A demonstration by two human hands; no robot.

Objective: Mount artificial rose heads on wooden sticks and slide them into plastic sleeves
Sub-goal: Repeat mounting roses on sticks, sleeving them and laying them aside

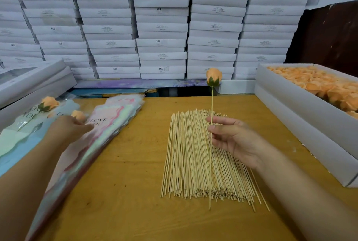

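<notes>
My right hand [230, 138] pinches a thin wooden stick [211, 155] held upright, with a peach rose head [213, 79] mounted on its top. Below it lies a large pile of loose wooden sticks [193, 159] on the wooden table [131, 192]. My left hand [71, 127] reaches to the left and touches the top of a stack of pastel plastic sleeves [100, 140] printed "LOVE YOU". Its fingertips blur, so a grip cannot be made out. Two sleeved roses [48, 104] lie further left.
A long white box [302, 124] full of peach rose heads [317, 84] stands along the right side. White flat boxes [160, 27] are stacked in a wall behind the table, and more boxes [33, 84] lie at the back left.
</notes>
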